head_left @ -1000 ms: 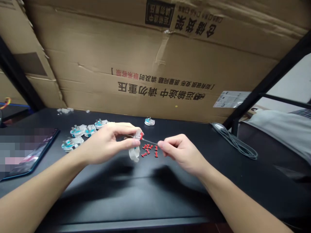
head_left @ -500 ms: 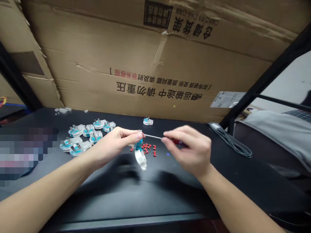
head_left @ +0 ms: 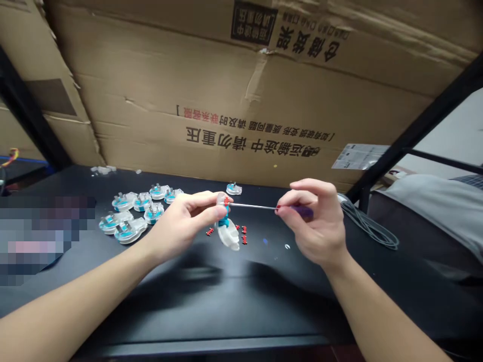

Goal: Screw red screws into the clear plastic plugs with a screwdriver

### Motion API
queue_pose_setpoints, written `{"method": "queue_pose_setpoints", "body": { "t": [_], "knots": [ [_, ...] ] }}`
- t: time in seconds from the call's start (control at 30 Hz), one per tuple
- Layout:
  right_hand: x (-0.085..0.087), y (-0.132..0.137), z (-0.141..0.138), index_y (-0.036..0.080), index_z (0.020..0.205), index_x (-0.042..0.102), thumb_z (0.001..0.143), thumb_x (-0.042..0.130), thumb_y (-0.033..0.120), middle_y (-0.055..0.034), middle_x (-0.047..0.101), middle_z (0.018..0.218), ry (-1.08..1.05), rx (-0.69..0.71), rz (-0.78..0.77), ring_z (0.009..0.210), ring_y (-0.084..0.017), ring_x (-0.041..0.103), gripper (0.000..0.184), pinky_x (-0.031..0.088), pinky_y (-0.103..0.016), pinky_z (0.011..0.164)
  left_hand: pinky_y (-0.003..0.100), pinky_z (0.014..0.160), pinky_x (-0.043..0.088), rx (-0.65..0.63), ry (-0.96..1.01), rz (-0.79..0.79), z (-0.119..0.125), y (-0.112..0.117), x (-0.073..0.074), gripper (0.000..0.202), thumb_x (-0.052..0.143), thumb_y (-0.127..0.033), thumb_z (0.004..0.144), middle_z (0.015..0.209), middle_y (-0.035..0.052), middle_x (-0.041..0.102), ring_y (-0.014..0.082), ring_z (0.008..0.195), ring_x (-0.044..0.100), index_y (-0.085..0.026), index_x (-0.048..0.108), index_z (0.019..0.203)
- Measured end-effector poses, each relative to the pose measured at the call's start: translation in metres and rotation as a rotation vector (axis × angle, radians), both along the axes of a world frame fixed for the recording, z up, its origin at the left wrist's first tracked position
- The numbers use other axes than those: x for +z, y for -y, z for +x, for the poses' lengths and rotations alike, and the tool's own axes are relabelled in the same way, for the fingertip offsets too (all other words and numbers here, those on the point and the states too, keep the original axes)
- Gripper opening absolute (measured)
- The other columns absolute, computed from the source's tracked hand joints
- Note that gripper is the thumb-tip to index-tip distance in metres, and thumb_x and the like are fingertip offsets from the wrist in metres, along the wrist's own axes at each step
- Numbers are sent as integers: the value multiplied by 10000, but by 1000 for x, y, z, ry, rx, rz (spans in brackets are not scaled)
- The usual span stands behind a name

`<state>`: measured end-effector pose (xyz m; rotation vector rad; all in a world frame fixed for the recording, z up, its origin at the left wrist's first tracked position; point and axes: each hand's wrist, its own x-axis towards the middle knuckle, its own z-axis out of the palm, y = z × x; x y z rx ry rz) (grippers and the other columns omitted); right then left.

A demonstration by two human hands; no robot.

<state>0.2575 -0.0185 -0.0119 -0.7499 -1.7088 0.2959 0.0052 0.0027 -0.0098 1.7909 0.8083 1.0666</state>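
Black table (head_left: 234,306): L hand (head_left: 177,226) grip closed on clear plug (head_left: 228,236), held up left of R hand (head_left: 317,221), whose grip pinches screwdriver (head_left: 252,205), its tip at plug's top. Risk: w/ too much force, tip could skid off, plug could drop onto small red parts (head_left: 244,235) below, scattering them.

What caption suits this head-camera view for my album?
Left hand holds a clear plug, right hand a screwdriver against it, above small red parts.
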Motion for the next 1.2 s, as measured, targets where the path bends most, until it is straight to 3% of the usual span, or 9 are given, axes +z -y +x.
{"method": "queue_pose_setpoints", "body": {
  "t": [0.13, 0.3, 0.47, 0.63, 0.8, 0.97, 1.1, 1.2],
  "knots": [
    [0, 2, -1, 300, 1127, 544, 835, 713, 187, 12, 629, 848, 27, 2, 32, 730, -161, 654, 355, 530, -312, 638, 277, 836, 482, 49, 11, 23, 1, 1, 1, 304, 651, -452, 883, 1034, 43, 703, 216, 957, 614, -202, 758, 1019],
    [-1, 2, 0, 293, 1180, 540, 949, 571, 232, 49, 590, 664, 54, -13, -85, 563, -134, 589, 241, 466, -284, 533, 268, 806, 496, 56, -53, 77, 2, 3, 4, 310, 641, -459, 889, 1008, 49, 711, 214, 936, 623, -204, 765, 1015],
    [0, 1, 1, 294, 1140, 521, 821, 727, 175, 27, 629, 792, 45, 0, 21, 681, -150, 637, 398, 498, -289, 577, 271, 812, 498, 68, -76, 108, 2, 5, 6, 304, 632, -457, 895, 1007, 46, 712, 213, 936, 623, -202, 768, 987],
    [0, 1, 0, 297, 1173, 517, 921, 617, 260, 22, 618, 723, -14, -23, -111, 604, -151, 628, 273, 481, -289, 520, 280, 787, 508, 89, -94, 123, 4, 5, 6, 324, 635, -478, 883, 987, 52, 716, 223, 914, 631, -198, 766, 980],
    [4, 2, -2, 300, 1132, 512, 785, 776, 256, 12, 653, 845, -52, -13, -34, 723, -165, 647, 438, 524, -308, 636, 279, 796, 507, 83, -67, 127, 4, 6, 4, 308, 642, -477, 881, 998, 43, 715, 220, 926, 643, -204, 759, 963],
    [3, 3, -1, 303, 1181, 520, 956, 566, 306, 33, 594, 672, -45, -10, -171, 544, -133, 584, 230, 461, -278, 502, 274, 795, 502, 106, -49, 139, 4, 6, 3, 313, 644, -481, 880, 991, 42, 709, 216, 930, 639, -199, 752, 960],
    [6, 3, -1, 327, 1164, 514, 835, 716, 196, 21, 607, 808, -14, 32, -77, 697, -155, 615, 408, 494, -294, 592, 283, 811, 502, 115, -15, 128, 4, 5, 4, 319, 657, -478, 869, 999, 48, 704, 221, 927, 640, -191, 750, 971],
    [3, 2, 0, 317, 1173, 515, 878, 666, 218, 10, 611, 836, -40, 82, -83, 717, -153, 603, 346, 491, -298, 607, 265, 813, 496, 109, -14, 125, 4, 7, 5, 294, 663, -464, 871, 997, 35, 699, 206, 928, 637, -203, 749, 977]
  ]
}}
